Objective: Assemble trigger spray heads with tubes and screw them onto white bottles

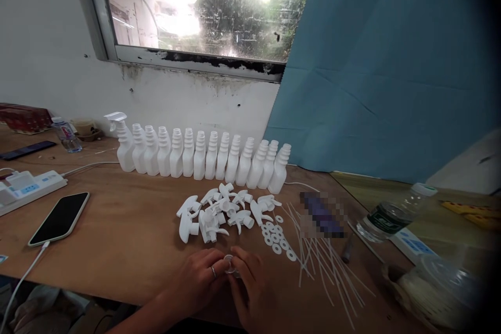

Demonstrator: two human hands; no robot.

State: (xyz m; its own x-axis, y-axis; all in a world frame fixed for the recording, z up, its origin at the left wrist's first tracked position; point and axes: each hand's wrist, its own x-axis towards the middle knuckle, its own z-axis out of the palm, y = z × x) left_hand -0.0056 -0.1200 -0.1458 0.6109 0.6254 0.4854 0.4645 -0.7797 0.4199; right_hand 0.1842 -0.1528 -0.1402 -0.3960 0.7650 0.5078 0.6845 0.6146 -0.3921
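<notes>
Brown tabletop [129,240] under a scuffed white wall [188,94] with a grimy window [242,10]; blue cloth [371,73] hangs on the right. Using the trigger-head heap [225,204] as landmark. Small white part [228,258] is just on the near side of it: pale plastic, round rim showing, rest hidden by fingers, so can't tell full shape. Left hand [201,274] (ring on one finger) and right hand [250,277] both closed on it, fingertip pinch. Table's near edge runs close behind the hands, tight there; more room left of the heap, out to the phone [60,219]. Right of the heap it's crowded: flat washers [277,238] with centre holes, some overlapping, then thin white tubes [317,253] fanned loosely. Heap itself is smooth white plastic, hooked levers, round collars, lying every which way. Behind it, upright white bottles [211,159] in a row, stepped necks; leftmost wears a trigger head.
</notes>
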